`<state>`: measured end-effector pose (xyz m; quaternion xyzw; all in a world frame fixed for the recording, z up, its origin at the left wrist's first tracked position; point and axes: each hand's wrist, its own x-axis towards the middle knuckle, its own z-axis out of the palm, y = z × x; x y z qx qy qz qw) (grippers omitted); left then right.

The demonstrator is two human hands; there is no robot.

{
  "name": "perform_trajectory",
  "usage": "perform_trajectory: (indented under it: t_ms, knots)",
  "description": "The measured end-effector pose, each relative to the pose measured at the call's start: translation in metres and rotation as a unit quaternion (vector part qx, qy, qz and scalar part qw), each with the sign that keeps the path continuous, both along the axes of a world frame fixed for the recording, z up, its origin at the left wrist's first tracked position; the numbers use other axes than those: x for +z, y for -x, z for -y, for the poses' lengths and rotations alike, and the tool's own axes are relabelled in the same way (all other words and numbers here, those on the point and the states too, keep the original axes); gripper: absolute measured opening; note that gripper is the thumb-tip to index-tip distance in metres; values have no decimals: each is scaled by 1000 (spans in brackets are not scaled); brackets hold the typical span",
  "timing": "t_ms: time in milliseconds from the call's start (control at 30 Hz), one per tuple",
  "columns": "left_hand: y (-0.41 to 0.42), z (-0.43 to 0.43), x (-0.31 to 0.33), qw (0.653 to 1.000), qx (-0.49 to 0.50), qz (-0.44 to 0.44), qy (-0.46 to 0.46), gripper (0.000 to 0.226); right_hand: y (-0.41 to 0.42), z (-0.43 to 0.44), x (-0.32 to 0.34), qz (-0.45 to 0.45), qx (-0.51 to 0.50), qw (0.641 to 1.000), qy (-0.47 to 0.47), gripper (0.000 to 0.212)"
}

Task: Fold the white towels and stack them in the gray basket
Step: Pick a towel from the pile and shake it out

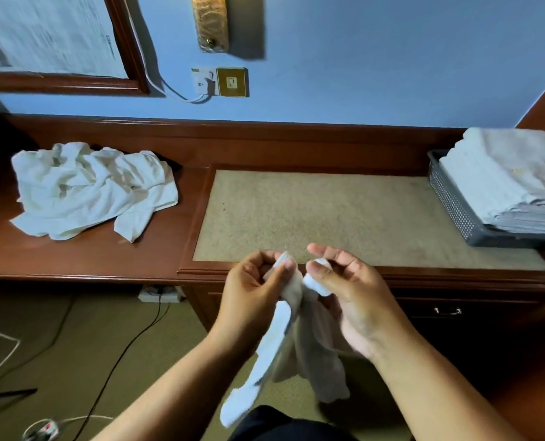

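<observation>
We hold one limp white cloth towel [309, 351] in the air before the front edge of the brown wooden surface [73, 256]. The left hand [255, 291] pinches one corner in a tight grip, and the right hand [354, 294] pinches another under its thumb, with its other fingers loose. That looser grip could let the corner slip and drop the towel to the floor (a black cable [120, 356] lies there). The perforated gray plastic basket [452, 211], far right, already carries a tall stack of folded white towels [503, 173], and one more may tip it. A crumpled heap of white towels [89, 189] waits at left.
</observation>
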<state>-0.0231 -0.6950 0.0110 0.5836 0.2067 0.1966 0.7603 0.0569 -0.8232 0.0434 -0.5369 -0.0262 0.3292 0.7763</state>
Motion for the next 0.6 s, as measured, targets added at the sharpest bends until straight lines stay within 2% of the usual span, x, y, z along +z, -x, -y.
perform_trajectory:
  t_ms: [100, 200, 300, 400, 467, 533, 600]
  knots:
    - [-4, 10, 4, 999, 32, 14, 8, 4, 8, 3, 3, 31, -7, 999, -21, 31]
    - [-1, 15, 9, 999, 38, 25, 11, 13, 10, 10, 5, 75, -11, 997, -2, 30]
    - [5, 19, 11, 999, 21, 27, -15, 8, 13, 11, 3, 88, -27, 996, 4, 30]
    - [13, 18, 12, 999, -10, 38, -9, 25, 12, 12, 6, 90, -35, 995, -7, 29]
    - [19, 16, 16, 997, -19, 44, -59, 31, 11, 13, 10, 106, -32, 994, -10, 27]
    - [22, 15, 20, 987, -7, 45, -153, 29, 11, 15, 14, 142, -25, 990, 6, 26]
    - [21, 14, 20, 977, 14, 47, -208, 28, 11, 15, 17, 191, -20, 981, 37, 25]
